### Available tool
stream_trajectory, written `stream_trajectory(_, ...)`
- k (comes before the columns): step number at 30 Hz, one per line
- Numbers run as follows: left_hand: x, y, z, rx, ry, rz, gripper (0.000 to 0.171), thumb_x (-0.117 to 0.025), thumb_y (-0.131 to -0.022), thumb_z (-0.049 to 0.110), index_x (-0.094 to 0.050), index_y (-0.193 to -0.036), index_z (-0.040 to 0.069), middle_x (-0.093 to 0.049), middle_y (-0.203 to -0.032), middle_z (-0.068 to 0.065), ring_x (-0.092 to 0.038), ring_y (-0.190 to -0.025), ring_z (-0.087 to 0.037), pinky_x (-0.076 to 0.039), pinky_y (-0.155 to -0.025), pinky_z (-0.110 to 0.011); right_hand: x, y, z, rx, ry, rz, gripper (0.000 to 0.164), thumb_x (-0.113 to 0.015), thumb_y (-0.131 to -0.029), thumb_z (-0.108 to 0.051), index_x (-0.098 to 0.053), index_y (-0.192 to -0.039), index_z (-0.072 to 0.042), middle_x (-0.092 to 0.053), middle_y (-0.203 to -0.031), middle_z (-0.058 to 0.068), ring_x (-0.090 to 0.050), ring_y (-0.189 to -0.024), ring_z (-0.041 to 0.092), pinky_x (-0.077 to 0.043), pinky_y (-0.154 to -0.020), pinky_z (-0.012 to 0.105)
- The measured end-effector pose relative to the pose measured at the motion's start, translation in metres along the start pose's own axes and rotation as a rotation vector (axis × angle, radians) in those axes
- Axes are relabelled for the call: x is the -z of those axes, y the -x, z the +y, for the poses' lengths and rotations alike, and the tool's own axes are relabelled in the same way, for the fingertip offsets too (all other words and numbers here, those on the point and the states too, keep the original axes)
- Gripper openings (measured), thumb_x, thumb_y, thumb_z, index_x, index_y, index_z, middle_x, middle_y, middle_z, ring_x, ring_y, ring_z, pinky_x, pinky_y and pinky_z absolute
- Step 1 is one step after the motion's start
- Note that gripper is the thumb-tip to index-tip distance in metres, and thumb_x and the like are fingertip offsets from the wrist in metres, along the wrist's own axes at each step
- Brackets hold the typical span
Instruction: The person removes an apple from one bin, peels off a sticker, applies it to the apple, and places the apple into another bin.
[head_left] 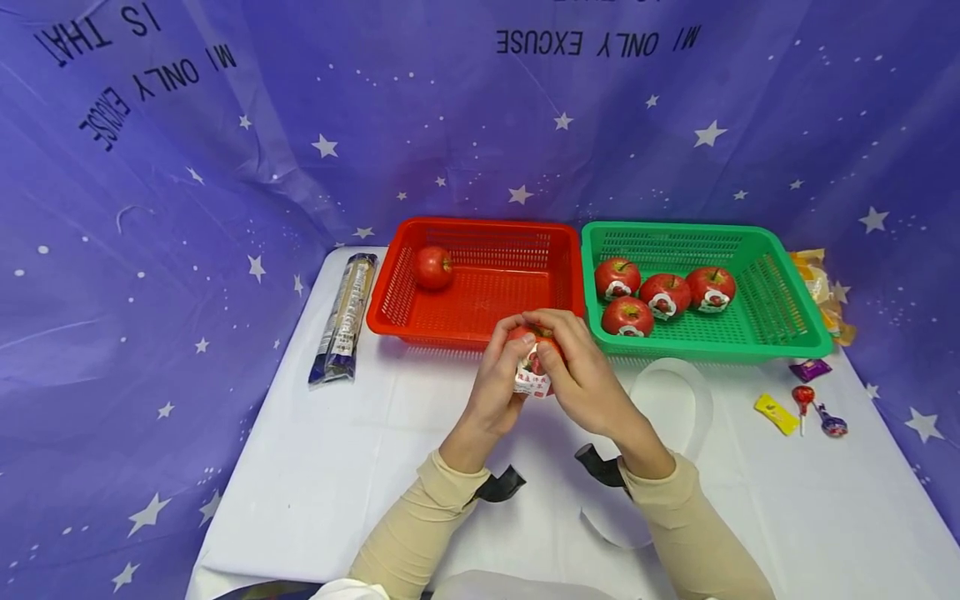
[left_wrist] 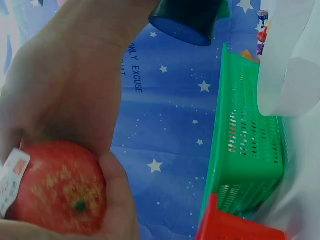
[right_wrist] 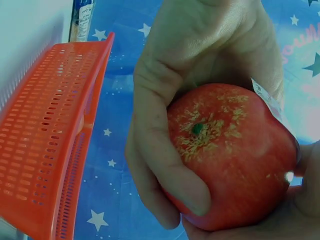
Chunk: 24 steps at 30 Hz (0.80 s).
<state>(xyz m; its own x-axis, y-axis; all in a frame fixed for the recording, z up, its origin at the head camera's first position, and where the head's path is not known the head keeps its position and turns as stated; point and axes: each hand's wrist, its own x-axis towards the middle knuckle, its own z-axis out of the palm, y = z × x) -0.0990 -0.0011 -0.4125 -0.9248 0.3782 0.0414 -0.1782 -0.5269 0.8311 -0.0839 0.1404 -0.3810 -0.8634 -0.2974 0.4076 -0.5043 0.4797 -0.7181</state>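
Both hands hold one red apple (right_wrist: 235, 165) above the table's middle, in front of the baskets. My left hand (head_left: 489, 385) grips it from the left, and my right hand (head_left: 591, 377) from the right. Both thumbs lie on the near side, at a white label (head_left: 532, 384) with a printed apple picture and red writing. The apple's green stem end shows in both wrist views. Behind, a red basket (head_left: 480, 340) contains one apple (head_left: 432, 267), with no label visible. Beside it, a green basket (head_left: 780, 343) contains several apples (head_left: 665, 296) bearing white labels.
A long clear-and-blue packet (head_left: 343, 321) lies left of the red basket. Right of the green basket are an orange packet (head_left: 825, 292), a yellow wrapped candy (head_left: 776, 414) and lollipops (head_left: 803, 396). A curved white strip (head_left: 703, 400) lies near the right forearm.
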Motion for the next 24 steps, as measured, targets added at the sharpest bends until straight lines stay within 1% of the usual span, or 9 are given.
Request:
stream_trajectory(2,0.003,0.001,0.001,0.020,-0.003,-0.064,0.047,-0.065,-0.089,0.046,-0.041,-0.123,0.024,-0.055,-0.109,-0.002,-0.065,-0.083,-0.009,-0.057,-0.066,-0.023,0.002,0.000,0.000,-0.017,-0.029,0.004,0.034,-0.042,-0.102,-0.018,-0.050,-0.135,-0.014,-0.049,-0.137,0.001,-0.042,-0.128,0.018,-0.038,-0.105,0.045)
stream_trajectory(4,0.006,0.003,0.002,0.038,-0.025,-0.145,0.070,-0.071,-0.079,0.053,-0.034,-0.131,0.024,-0.050,-0.121,-0.003,-0.063,-0.095,-0.012,-0.057,-0.075,-0.026,0.006,0.000,-0.001,-0.045,-0.066,0.010,0.033,-0.040,-0.103,-0.019,-0.052,-0.134,-0.014,-0.050,-0.135,0.000,-0.045,-0.125,0.016,-0.041,-0.102,0.042)
stream_trajectory(5,0.008,0.004,0.003,0.038,-0.044,-0.182,0.079,-0.074,-0.074,0.053,-0.031,-0.134,0.024,-0.045,-0.127,-0.004,-0.060,-0.102,-0.013,-0.057,-0.079,-0.027,0.008,0.000,-0.001,-0.055,-0.092,0.012,0.032,-0.040,-0.103,-0.019,-0.052,-0.133,-0.014,-0.051,-0.134,0.000,-0.047,-0.123,0.015,-0.043,-0.101,0.040)
stream_trajectory(7,0.010,0.005,0.004,0.027,-0.099,-0.233,0.090,-0.078,-0.072,0.050,-0.025,-0.139,0.023,-0.038,-0.136,-0.007,-0.056,-0.112,-0.018,-0.056,-0.085,-0.030,0.011,0.000,-0.001,-0.065,-0.122,0.011,0.032,-0.042,-0.103,-0.020,-0.052,-0.132,-0.015,-0.051,-0.133,-0.001,-0.048,-0.122,0.014,-0.044,-0.099,0.038)
stream_trajectory(12,0.013,0.005,0.005,-0.006,-0.230,-0.262,0.091,-0.078,-0.074,0.044,-0.024,-0.143,0.021,-0.033,-0.143,-0.011,-0.051,-0.122,-0.025,-0.055,-0.089,-0.036,0.014,0.004,0.000,-0.023,-0.114,-0.013,0.041,-0.057,-0.096,-0.015,-0.049,-0.136,-0.018,-0.046,-0.139,-0.002,-0.045,-0.128,0.015,-0.044,-0.102,0.042)
stream_trajectory(14,0.014,0.005,0.005,-0.021,-0.280,-0.276,0.092,-0.077,-0.073,0.045,-0.023,-0.144,0.022,-0.033,-0.143,-0.010,-0.051,-0.122,-0.025,-0.055,-0.090,-0.036,0.013,0.006,-0.001,-0.019,-0.113,-0.006,0.043,-0.058,-0.095,-0.012,-0.049,-0.137,-0.019,-0.045,-0.140,-0.002,-0.044,-0.129,0.016,-0.044,-0.102,0.045)
stream_trajectory(17,0.015,0.004,0.004,-0.055,-0.333,-0.305,0.092,-0.079,-0.074,0.041,-0.023,-0.145,0.023,-0.032,-0.144,-0.008,-0.051,-0.122,-0.024,-0.053,-0.092,-0.033,0.011,0.007,-0.004,-0.039,-0.130,0.028,0.037,-0.054,-0.097,-0.011,-0.053,-0.133,-0.019,-0.047,-0.138,-0.002,-0.044,-0.130,0.015,-0.043,-0.103,0.045)
stream_trajectory(20,0.016,0.003,0.005,-0.077,-0.314,-0.344,0.088,-0.080,-0.077,0.025,-0.023,-0.144,0.023,-0.032,-0.144,-0.009,-0.052,-0.120,-0.025,-0.054,-0.091,-0.034,0.011,0.006,-0.009,-0.058,-0.160,0.055,0.031,-0.050,-0.098,-0.010,-0.058,-0.128,-0.017,-0.050,-0.135,-0.001,-0.045,-0.128,0.014,-0.044,-0.102,0.038)
stream_trajectory(24,0.016,0.002,0.006,-0.093,-0.290,-0.374,0.090,-0.079,-0.076,0.004,-0.023,-0.143,0.022,-0.033,-0.142,-0.011,-0.053,-0.118,-0.026,-0.056,-0.088,-0.036,0.012,0.005,-0.012,-0.053,-0.196,0.062,0.029,-0.046,-0.100,-0.010,-0.060,-0.125,-0.015,-0.052,-0.133,0.000,-0.045,-0.127,0.014,-0.044,-0.100,0.027)
